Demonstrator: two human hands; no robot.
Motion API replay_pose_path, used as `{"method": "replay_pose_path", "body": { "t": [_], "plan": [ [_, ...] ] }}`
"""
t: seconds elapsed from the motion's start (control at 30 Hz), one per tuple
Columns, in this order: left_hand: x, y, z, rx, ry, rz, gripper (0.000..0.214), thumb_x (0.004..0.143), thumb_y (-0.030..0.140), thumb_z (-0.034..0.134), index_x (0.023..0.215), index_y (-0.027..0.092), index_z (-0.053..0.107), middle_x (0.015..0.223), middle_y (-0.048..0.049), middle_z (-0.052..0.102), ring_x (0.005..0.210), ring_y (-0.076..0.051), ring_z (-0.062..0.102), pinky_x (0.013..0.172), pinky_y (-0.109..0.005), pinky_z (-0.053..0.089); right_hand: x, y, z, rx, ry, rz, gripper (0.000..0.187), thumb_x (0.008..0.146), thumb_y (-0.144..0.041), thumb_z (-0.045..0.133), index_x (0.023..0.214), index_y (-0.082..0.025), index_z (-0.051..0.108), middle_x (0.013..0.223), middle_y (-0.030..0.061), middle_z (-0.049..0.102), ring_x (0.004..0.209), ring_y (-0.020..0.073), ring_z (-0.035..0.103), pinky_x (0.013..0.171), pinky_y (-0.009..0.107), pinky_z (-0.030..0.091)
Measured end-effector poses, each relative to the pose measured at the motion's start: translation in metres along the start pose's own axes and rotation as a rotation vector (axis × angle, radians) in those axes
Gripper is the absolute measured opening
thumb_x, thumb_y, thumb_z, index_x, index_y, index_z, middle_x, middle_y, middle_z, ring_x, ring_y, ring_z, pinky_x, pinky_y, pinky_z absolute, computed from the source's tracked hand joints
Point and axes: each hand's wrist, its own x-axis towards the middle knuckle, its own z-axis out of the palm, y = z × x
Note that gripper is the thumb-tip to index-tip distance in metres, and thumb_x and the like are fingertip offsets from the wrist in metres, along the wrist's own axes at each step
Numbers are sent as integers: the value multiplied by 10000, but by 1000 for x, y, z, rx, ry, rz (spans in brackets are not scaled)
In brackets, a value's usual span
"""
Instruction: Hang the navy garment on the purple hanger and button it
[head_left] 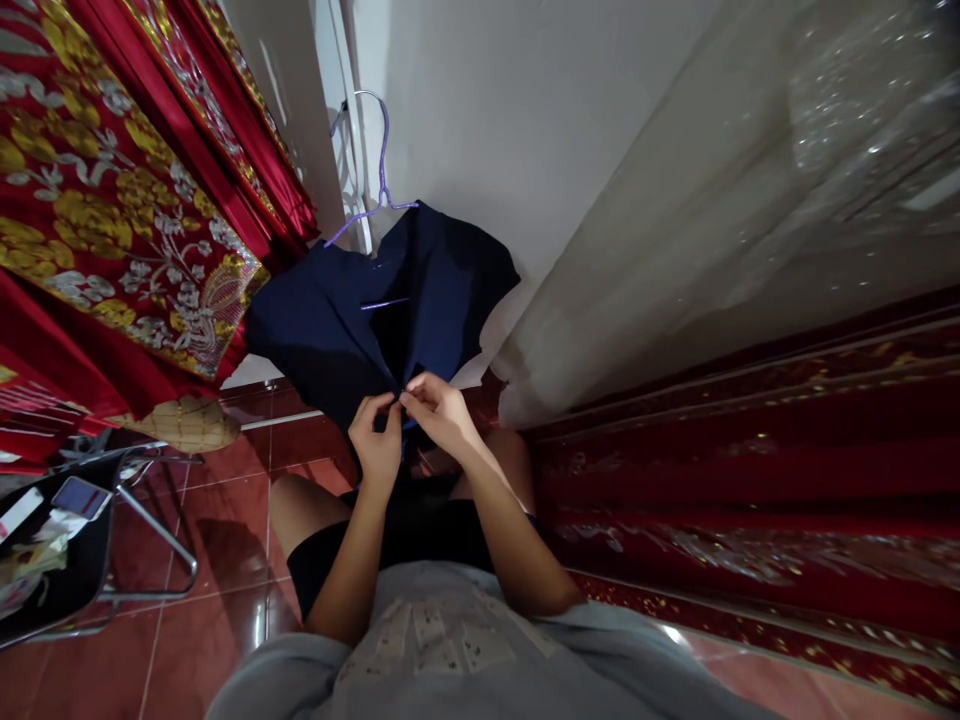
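Note:
A dark navy shirt hangs in front of me on a purple wire hanger, its neckline spread in a V. At the lower end of that opening, my left hand pinches the front edge between thumb and fingers. My right hand meets it there, also pinching the cloth, and the fingertips of both hands nearly touch. Whether a button lies between the fingers is too small to make out. The lower part of the shirt falls between my knees, partly hidden by my hands.
Red cloth with gold and silver embroidery hangs at the left. Below it stands a black folding chair bearing a phone and crumpled wrappers. Sheer whitish fabric and a red beaded garment hang close on the right.

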Motion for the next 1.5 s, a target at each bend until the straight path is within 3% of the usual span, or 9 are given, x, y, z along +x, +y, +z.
{"method": "replay_pose_path", "body": {
  "t": [0.1, 0.3, 0.5, 0.77, 0.9, 1.07, 1.23, 1.37, 1.5],
  "plan": [
    [3, 2, -3, 13, -27, 43, 117, 933, 256, 668, 985, 200, 756, 882, -41, 692, 839, -166, 666, 776, -295, 544, 0, 3, 2, 58, 13, 7, 315, 826, -453, 724, 1026, -254, 582, 821, -15, 646, 676, 148, 623, 653, 293, 531],
    [7, 2, -9, 35, -54, 63, 116, 925, 215, 647, 964, 196, 755, 881, -43, 689, 847, -171, 658, 784, -299, 540, -1, -1, 2, 10, -83, 26, 233, 894, -451, 640, 833, -231, 594, 685, -26, 597, 631, 132, 580, 623, 272, 484],
    [11, -3, -8, 62, -53, -5, 111, 917, 209, 614, 953, 189, 717, 895, -45, 693, 862, -175, 676, 818, -299, 544, 11, -12, 10, 220, -138, 231, 319, 804, -492, 651, 687, -196, 629, 507, -13, 572, 433, 95, 442, 437, 241, 286],
    [32, -10, -6, 154, -166, 124, 53, 898, 174, 613, 876, 184, 660, 845, -49, 673, 823, -184, 670, 786, -304, 540, 119, -116, -1, 302, 54, 0, 290, 903, -332, 620, 659, -176, 607, 465, -31, 523, 386, 53, 335, 380, 210, 191],
    [53, -3, -13, 197, -204, 239, 77, 933, 191, 592, 903, 185, 663, 869, -55, 678, 867, -192, 676, 823, -345, 557, 131, -144, 6, 234, -32, -143, 302, 934, -360, 632, 692, -181, 605, 514, -24, 567, 393, 50, 391, 375, 187, 251],
    [107, 43, -26, 129, -94, 468, 278, 1051, 312, 487, 1247, 196, 647, 1163, -91, 710, 1032, -187, 712, 972, -381, 569, 102, -131, 13, 122, -99, -210, 330, 937, -372, 638, 674, -180, 586, 508, -18, 573, 420, 56, 453, 418, 175, 345],
    [159, 102, -28, 333, -265, 635, 295, 1065, 352, 482, 1240, 193, 657, 1118, -77, 719, 1054, -196, 691, 981, -339, 530, 99, -132, 4, 30, -94, -296, 320, 950, -376, 620, 708, -166, 619, 520, -16, 582, 454, 68, 494, 449, 175, 377],
    [173, 113, -19, 516, -339, 669, 244, 1076, 311, 450, 1048, 189, 660, 1010, -70, 708, 978, -190, 683, 913, -315, 512, 110, -118, 4, -33, -32, -354, 321, 968, -368, 596, 719, -166, 620, 536, -8, 601, 463, 84, 524, 491, 200, 412],
    [179, 106, -18, 538, -265, 695, 229, 1085, 348, 440, 1027, 206, 609, 1004, -80, 677, 982, -200, 670, 882, -330, 499, 125, -68, 10, -184, 63, -296, 281, 943, -246, 586, 671, -180, 611, 534, 2, 616, 502, 114, 570, 564, 237, 437]
  ]
}}
